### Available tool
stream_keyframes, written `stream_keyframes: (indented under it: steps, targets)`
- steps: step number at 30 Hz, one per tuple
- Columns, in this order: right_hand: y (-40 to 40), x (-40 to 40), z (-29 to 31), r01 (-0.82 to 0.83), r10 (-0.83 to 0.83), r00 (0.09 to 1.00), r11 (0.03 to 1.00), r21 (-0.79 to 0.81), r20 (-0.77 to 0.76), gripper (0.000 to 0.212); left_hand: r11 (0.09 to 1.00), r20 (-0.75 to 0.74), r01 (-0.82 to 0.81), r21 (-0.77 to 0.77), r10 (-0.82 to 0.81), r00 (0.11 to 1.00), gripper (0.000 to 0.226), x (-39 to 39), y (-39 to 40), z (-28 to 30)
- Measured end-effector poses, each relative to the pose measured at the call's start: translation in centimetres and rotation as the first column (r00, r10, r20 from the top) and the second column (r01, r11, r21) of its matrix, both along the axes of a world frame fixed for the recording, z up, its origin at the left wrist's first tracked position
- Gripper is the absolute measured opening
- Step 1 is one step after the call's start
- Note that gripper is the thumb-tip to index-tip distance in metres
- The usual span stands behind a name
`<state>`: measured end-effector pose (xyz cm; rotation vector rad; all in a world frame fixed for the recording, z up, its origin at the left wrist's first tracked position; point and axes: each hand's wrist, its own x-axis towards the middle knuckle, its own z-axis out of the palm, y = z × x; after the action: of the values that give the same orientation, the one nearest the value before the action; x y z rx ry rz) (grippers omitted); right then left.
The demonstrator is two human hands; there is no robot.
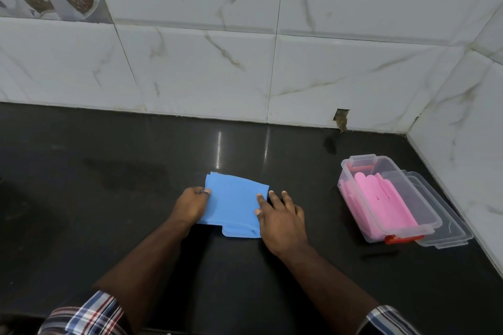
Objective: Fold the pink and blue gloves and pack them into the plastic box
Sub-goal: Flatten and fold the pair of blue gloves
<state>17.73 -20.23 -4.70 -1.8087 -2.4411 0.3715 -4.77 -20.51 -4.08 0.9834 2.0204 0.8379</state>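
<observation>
The left hand's fingers (202, 192) are curled at the left edge of the folded blue gloves (234, 201), thumb and forefinger pinching that edge near its far corner. The right hand's fingers (261, 200) lie nearly straight and spread: the forefinger and thumb press flat on the right side of the blue fold, the other fingertips reach past its right edge onto the dark surface (109, 198). The left hand (190, 205) sits knuckles-up beside the fold; the right hand (281, 219) rests palm-down, covering the near right corner. Both forearms come in from the bottom of the view, with checked sleeves (87, 315) rolled up at the elbows.

The blue gloves lie flat as a rough rectangle in the middle of the surface, with a small tab of material sticking out along the near edge.

To the right, well apart from the hands, stands the clear plastic box (386, 198) — open, with the pink gloves (381, 198) lying folded inside it. A red latch (400, 239) shows at its near end. The clear lid (446, 223) lies just beside the box on its right, touching or nearly touching it — which, I cannot tell.

Behind the surface rise white marbled wall tiles (245, 49), with a chipped hole (341, 118) at their base.
</observation>
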Motion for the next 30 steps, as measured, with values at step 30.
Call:
stream_keyframes:
  steps: [30]
  targets:
    - [1.4, -1.0, 1.6, 0.126, -0.181, 0.93, 0.975, -0.184, -0.319, 0.064, 0.847, -0.633, 0.498, -0.185, -0.49, 0.599, 0.077, 2.1, -0.3, -2.9]
